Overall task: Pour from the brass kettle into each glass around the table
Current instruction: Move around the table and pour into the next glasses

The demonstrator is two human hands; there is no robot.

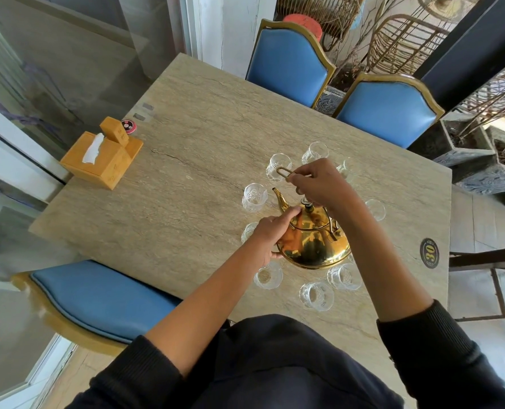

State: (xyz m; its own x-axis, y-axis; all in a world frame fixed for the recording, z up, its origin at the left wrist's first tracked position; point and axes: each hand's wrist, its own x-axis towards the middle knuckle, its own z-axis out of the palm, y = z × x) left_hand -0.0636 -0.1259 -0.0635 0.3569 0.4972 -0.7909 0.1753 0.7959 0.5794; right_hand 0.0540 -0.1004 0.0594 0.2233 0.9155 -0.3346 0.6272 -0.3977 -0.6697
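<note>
A shiny brass kettle [314, 245] stands upright on the stone table [204, 137], its spout pointing to the far left. My right hand [322, 184] is closed around the kettle's thin wire handle above the lid. My left hand [270, 233] rests against the kettle's left side, fingers touching the lid's edge. Several small clear glasses ring the kettle: one at the left [254, 197], two beyond it [278, 166] [314, 152], three in front [268, 274] [316, 295] [344, 276], one at the right [375, 209]. Others are partly hidden by my hands.
A wooden tissue box [102, 159] sits at the table's far left corner beside a small round call button [126, 124]. Blue chairs stand across the table [289, 62] [388, 109] and at my left [97, 299]. A round number-30 tag [429, 252] marks the right edge.
</note>
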